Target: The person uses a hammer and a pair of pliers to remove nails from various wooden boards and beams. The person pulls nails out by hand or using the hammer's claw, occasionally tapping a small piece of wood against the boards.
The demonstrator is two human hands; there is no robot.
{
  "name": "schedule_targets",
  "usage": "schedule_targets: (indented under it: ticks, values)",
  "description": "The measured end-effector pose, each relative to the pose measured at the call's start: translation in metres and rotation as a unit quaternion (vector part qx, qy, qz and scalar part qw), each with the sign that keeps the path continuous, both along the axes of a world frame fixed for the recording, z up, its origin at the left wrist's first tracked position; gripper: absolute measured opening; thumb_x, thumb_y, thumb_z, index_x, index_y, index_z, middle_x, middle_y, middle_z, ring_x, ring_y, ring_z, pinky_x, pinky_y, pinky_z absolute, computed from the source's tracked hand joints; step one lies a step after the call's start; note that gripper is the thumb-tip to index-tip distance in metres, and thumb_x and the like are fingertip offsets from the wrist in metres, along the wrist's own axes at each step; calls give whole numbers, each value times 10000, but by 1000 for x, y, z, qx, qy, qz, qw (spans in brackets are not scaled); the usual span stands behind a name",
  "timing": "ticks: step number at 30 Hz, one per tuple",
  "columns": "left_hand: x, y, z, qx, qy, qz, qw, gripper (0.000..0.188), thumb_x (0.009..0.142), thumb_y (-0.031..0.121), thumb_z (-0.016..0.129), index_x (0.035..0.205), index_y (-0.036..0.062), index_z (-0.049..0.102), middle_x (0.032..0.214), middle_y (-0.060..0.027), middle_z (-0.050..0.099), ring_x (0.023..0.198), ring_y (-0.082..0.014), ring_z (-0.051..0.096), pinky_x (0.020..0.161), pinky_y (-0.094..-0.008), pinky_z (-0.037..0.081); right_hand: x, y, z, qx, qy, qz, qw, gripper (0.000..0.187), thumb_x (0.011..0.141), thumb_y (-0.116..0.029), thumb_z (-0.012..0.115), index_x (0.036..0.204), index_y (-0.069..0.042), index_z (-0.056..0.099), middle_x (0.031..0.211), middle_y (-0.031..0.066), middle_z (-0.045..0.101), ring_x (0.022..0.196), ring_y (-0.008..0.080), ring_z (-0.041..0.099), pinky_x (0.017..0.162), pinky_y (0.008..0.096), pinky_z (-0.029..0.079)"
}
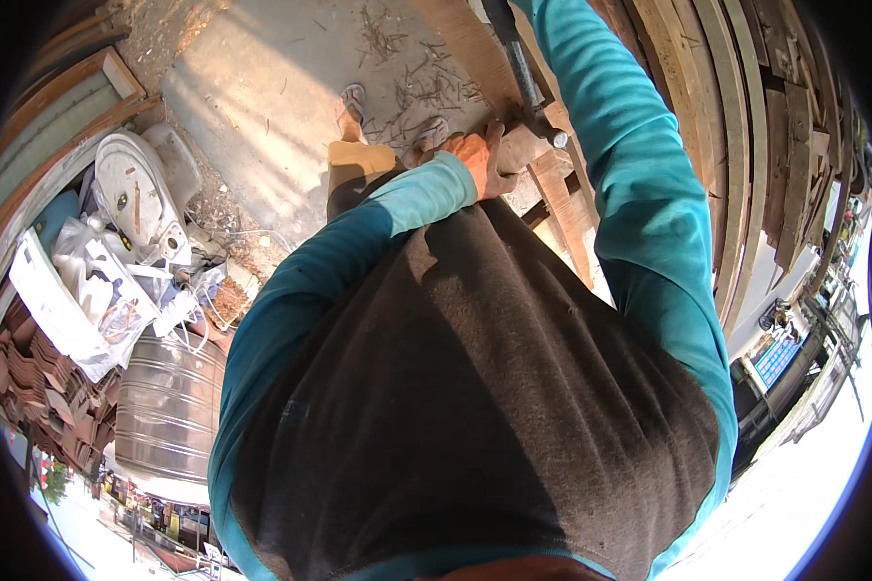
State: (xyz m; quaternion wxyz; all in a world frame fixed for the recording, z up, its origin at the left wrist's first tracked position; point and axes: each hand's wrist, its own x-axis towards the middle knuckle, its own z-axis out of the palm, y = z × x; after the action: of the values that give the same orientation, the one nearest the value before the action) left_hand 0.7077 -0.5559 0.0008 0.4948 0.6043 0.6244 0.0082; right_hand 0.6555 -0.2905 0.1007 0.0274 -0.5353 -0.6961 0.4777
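Observation:
My left hand (472, 160) is in front of my body, its fingers bent and closed at the edge of a piece of wood (521, 147); part of the grip is hidden. Just right of it hangs a hammer (521, 70) with a black handle and a metal shank, its round face near the wood. The handle runs out of the upper edge beside my right sleeve (610, 116). My right hand lies beyond that edge. A wide brown plank (470, 48) slants behind the hammer, and another notched timber (562, 208) lies below it.
Long boards (731, 126) are stacked on the right. At the left are a dirty white basin (131, 189), a white container (53, 300) with plastic bags, a metal drum (170, 407) and stacked roof tiles (39, 378). Wood scraps (436, 82) litter the concrete floor (247, 87) by my sandalled feet.

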Motion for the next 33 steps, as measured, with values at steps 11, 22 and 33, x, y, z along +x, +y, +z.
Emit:
schedule_targets:
  ticks: [11, 22, 33]
  values:
    - [3, 4, -3, -25, -61, -74, 995, 993, 872, 638, 647, 1510, -65, 354, 1356, -307, 578, 1261, -419, 576, 1080, -460, 448, 69, -93, 87, 262, 211, -54, 940, 394, 974, -311, 689, 758, -5, 567, 587, 21, 470, 548, 107, 425, 498, 321, 346]
    - [-83, 108, -9, 169, 23, 492, 854, 943, 776, 539, 804, 1392, -53, 405, 1357, -249, 542, 1288, -382, 535, 1094, -437, 445, 104, -58, 76, 98, 279, -70, 953, 389, 978, -372, 674, 827, -17, 620, 625, 27, 569, 545, 127, 525, 500, 293, 412]
    - [-89, 199, -58, 93, 12, 525, 846, 1056, 786, 584, 770, 1464, -75, 300, 1464, -271, 456, 1348, -400, 500, 1127, -430, 435, 107, -74, 77, 177, 333, -16, 926, 411, 962, -363, 671, 955, 46, 634, 749, 186, 631, 671, 280, 603, 649, 401, 483]
